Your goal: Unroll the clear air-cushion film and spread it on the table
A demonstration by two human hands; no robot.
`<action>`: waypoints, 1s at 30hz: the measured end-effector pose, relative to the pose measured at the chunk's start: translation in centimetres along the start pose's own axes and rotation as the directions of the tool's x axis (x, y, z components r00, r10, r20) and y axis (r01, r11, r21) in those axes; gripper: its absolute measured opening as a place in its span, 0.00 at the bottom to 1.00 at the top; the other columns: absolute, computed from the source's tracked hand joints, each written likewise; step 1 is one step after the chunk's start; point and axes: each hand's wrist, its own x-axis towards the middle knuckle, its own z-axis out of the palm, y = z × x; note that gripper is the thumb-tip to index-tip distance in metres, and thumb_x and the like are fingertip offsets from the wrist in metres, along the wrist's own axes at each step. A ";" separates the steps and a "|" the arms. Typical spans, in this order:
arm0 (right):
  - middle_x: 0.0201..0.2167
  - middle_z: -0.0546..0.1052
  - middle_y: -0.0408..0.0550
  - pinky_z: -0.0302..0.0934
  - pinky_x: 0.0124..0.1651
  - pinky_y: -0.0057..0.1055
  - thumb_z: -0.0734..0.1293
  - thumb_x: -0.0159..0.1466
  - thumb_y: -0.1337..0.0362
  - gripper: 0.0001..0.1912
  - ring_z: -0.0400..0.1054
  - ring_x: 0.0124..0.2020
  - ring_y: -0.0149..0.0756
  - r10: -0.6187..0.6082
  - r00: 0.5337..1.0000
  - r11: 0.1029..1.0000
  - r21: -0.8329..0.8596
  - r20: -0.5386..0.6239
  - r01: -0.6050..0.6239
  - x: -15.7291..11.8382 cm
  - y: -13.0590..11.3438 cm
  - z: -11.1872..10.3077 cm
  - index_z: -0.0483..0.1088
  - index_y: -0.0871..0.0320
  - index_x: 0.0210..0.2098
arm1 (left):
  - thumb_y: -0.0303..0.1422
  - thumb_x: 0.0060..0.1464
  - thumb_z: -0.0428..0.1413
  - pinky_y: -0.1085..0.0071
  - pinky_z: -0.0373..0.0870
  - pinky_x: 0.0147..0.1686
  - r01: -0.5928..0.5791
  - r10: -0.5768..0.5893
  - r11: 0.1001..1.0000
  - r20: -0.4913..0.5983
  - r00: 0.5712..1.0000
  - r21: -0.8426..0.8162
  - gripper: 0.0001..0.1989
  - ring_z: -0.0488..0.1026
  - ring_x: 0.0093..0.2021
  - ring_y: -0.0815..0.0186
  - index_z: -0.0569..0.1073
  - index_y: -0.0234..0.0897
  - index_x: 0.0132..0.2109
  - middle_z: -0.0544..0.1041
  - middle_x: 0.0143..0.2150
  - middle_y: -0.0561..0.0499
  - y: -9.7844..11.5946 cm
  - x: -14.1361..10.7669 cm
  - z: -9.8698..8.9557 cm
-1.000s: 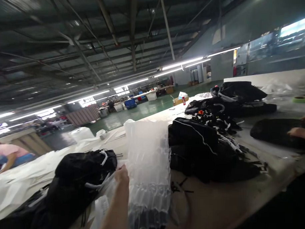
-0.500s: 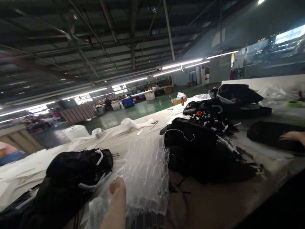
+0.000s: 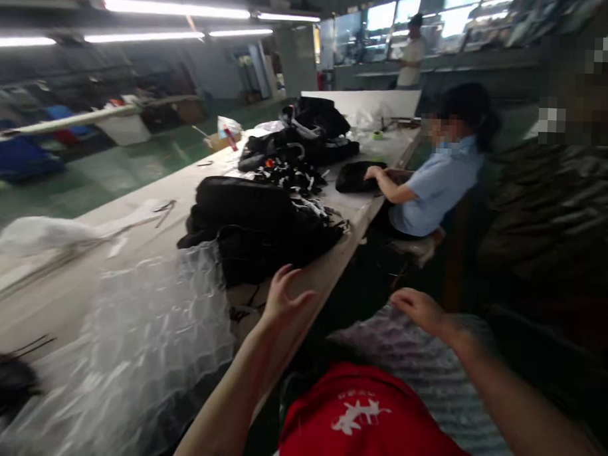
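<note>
From the head view, the long work table is the anchor. The left hand hovers at the table's near edge, fingers spread and holding nothing, just beside the air-column cushion sheet that lies flat on the table's near end. The right hand is off the table, open too, resting on a striped cloth at the lap, well apart from the other hand. The sheet looks light, springy and slick, likely easy to puncture; its flat sealed border seems the safest place to pinch. Beyond it on the table sits a heap of black bags. Farther along the table, a seated co-worker handles a black pouch.
</note>
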 end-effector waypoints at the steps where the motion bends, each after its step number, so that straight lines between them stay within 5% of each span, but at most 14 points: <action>1: 0.38 0.75 0.49 0.62 0.49 0.34 0.60 0.67 0.55 0.15 0.69 0.42 0.37 -0.035 0.999 0.999 0.024 -0.017 0.035 -1.0 -0.7 -0.2 0.73 0.60 0.38 | 0.48 0.40 0.64 0.60 0.58 0.61 -0.065 0.082 0.994 0.192 0.978 -0.093 0.36 0.61 0.61 0.55 0.70 0.38 0.56 0.64 0.62 0.42 2.6 -0.4 3.3; 4: 0.35 0.75 0.47 0.62 0.44 0.29 0.60 0.66 0.56 0.15 0.69 0.38 0.34 -0.156 0.987 0.978 0.130 -0.047 0.161 -1.5 -2.9 -0.8 0.74 0.59 0.36 | 0.47 0.37 0.66 0.63 0.69 0.47 0.001 0.135 0.973 0.573 0.808 -0.230 0.30 0.72 0.45 0.56 0.75 0.32 0.45 0.76 0.44 0.43 7.6 -2.4 10.2; 7: 0.42 0.75 0.47 0.63 0.47 0.30 0.67 0.61 0.51 0.22 0.70 0.43 0.35 -0.074 0.996 0.972 0.222 -0.040 0.082 -2.4 -2.0 -2.3 0.70 0.59 0.48 | 0.51 0.45 0.59 0.71 0.65 0.27 0.264 -0.025 0.937 0.711 0.703 -0.228 0.23 0.69 0.25 0.67 0.74 0.31 0.31 0.73 0.25 0.51 8.2 -2.8 12.3; 10: 0.48 0.75 0.50 0.63 0.51 0.32 0.76 0.47 0.52 0.40 0.69 0.48 0.40 0.117 0.981 0.956 0.251 0.157 -0.154 -6.0 2.2 -3.3 0.65 0.59 0.56 | 0.53 0.41 0.62 0.75 0.63 0.23 0.465 -0.136 0.824 0.684 0.717 -0.323 0.27 0.68 0.23 0.69 0.74 0.30 0.33 0.74 0.25 0.51 6.8 -1.1 11.3; 14: 0.39 0.79 0.48 0.66 0.44 0.31 0.75 0.46 0.56 0.26 0.72 0.42 0.42 0.321 0.884 0.888 0.215 0.341 -0.406 -11.0 8.0 -2.2 0.74 0.60 0.42 | 0.50 0.33 0.67 0.74 0.66 0.24 0.591 -0.274 0.698 0.611 0.743 -0.405 0.27 0.71 0.22 0.67 0.76 0.29 0.32 0.77 0.26 0.48 4.6 1.6 9.0; 21: 0.36 0.79 0.52 0.65 0.40 0.31 0.74 0.47 0.53 0.23 0.73 0.39 0.42 0.430 0.877 0.793 0.374 0.216 -0.480 -13.1 12.3 0.9 0.76 0.64 0.36 | 0.46 0.33 0.69 0.72 0.69 0.26 0.634 -0.363 0.643 0.557 0.746 -0.430 0.27 0.73 0.24 0.65 0.77 0.29 0.36 0.78 0.27 0.47 2.8 3.8 6.5; 30: 0.36 0.80 0.50 0.65 0.43 0.32 0.70 0.48 0.59 0.18 0.73 0.39 0.42 0.393 0.905 0.837 0.343 0.164 -0.426 -11.6 12.3 1.0 0.75 0.62 0.36 | 0.45 0.37 0.67 0.71 0.69 0.28 0.614 -0.481 0.684 0.389 0.786 -0.395 0.24 0.73 0.26 0.65 0.75 0.30 0.37 0.76 0.26 0.50 0.8 4.4 5.3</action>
